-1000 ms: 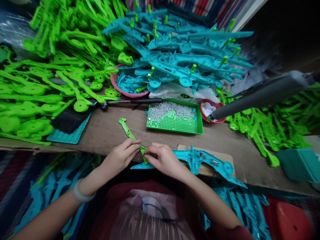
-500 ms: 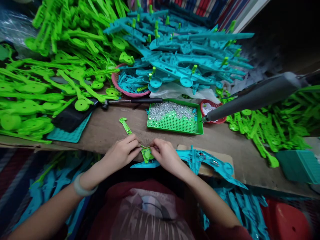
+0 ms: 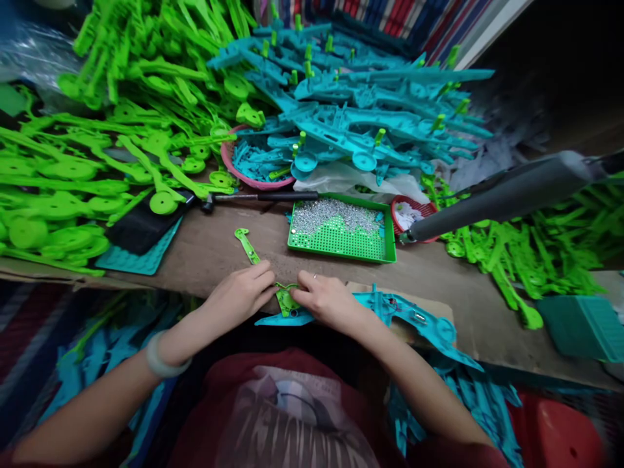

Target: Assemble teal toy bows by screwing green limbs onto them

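Note:
Both my hands meet over a small bright green plastic piece (image 3: 285,302) at the table's front edge. The fingers of my left hand (image 3: 244,289) pinch closed at its left corner. My right hand (image 3: 329,300) is closed at its right side, thumb and forefinger together. A thin, dark reddish line, perhaps a wire, shows along the piece's top. Beneath lies a long blue plastic bow-shaped frame (image 3: 431,328), partly hidden by my right hand, with wires and a small metal part inside. A narrow green plastic arm (image 3: 247,246) lies just beyond my left hand.
A green perforated tray (image 3: 341,244) of small screws stands ahead, beside a red basket (image 3: 428,209) of white bits. A grey powered screwdriver (image 3: 487,195) reaches in from the right. A hammer (image 3: 273,196), green parts (image 3: 58,169) and stacked blue frames (image 3: 361,123) lie behind.
My right hand has shifted slightly right and lies flatter, its fingers lower over the green piece. My left hand stays at the same corner. The whole view has moved a little.

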A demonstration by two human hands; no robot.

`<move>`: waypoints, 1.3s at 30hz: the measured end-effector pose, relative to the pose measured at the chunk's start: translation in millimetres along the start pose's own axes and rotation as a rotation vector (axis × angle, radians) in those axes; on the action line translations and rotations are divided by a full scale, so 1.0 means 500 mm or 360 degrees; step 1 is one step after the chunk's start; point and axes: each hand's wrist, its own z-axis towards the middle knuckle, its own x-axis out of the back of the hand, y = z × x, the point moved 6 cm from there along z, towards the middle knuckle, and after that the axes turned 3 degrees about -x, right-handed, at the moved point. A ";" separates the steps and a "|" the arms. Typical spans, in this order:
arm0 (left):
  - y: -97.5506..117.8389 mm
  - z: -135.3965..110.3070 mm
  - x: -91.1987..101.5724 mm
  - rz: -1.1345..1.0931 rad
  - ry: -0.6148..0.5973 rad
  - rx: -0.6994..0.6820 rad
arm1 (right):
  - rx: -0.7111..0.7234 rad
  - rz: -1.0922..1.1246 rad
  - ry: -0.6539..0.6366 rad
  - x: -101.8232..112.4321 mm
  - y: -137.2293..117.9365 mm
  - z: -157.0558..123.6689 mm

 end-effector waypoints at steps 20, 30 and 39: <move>0.013 -0.005 -0.006 0.0087 0.0081 -0.0299 | -0.0071 0.0355 0.0133 -0.004 0.044 0.004; 0.019 -0.006 -0.006 0.0127 0.0033 -0.0275 | 0.0150 0.0277 0.0076 0.011 0.034 -0.009; 0.038 -0.010 -0.011 0.0217 -0.0098 -0.0249 | -0.0030 0.0414 -0.0024 0.015 0.023 -0.002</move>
